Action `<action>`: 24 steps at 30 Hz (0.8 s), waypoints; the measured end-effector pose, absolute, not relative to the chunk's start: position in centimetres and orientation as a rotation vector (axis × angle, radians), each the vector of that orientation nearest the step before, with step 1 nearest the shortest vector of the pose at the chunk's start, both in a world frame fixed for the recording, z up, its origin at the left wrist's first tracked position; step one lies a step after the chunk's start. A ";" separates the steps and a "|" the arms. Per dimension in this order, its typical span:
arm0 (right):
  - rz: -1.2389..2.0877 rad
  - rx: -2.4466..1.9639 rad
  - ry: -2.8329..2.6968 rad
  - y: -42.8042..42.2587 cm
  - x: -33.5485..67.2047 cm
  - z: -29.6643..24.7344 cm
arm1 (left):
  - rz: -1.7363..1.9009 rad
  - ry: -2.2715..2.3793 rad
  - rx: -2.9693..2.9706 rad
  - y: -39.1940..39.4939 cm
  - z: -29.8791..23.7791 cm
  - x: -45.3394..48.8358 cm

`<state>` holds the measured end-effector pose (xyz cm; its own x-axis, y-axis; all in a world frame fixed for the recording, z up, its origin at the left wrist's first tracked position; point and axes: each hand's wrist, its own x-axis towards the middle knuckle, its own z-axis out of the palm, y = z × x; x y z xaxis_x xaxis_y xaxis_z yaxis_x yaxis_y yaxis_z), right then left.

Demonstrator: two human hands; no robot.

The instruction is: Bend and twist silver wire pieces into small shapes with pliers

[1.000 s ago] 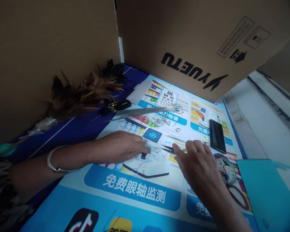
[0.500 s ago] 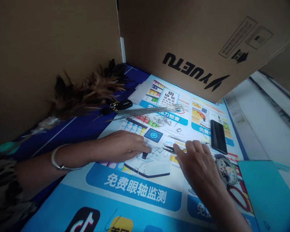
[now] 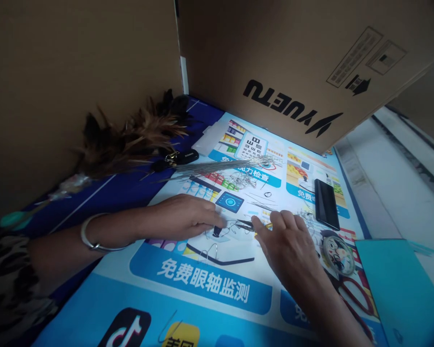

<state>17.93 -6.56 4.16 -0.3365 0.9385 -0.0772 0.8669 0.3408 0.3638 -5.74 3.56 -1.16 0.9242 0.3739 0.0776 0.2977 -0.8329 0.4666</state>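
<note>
The left hand (image 3: 183, 219) comes in from 8 o'clock and lies palm down, its fingers bunched and pointing toward 3 o'clock. The right hand (image 3: 289, 246) reaches in from 5 o'clock, back upward, fingers curled tight, thumb and forefinger pointing toward 10 o'clock, near the left fingertips.

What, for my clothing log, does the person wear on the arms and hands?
The left hand is bare, with a plain silver-coloured bangle round the wrist. Above it, at the picture's lower left, is a sleeve in a dark and pale animal-style print. The right hand and its forearm are bare: no sleeve, watch or ring shows.
</note>
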 end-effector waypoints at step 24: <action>0.239 1.626 2.351 -6.9 17.3 4.2 | 0.183 0.361 2.359 5.0 1.1 -7.0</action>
<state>17.31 -6.87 4.19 -0.3321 0.9345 -0.1284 0.8894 0.3556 0.2873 -7.00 5.00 1.13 0.9505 0.3094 0.0280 0.2054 -0.6933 0.6907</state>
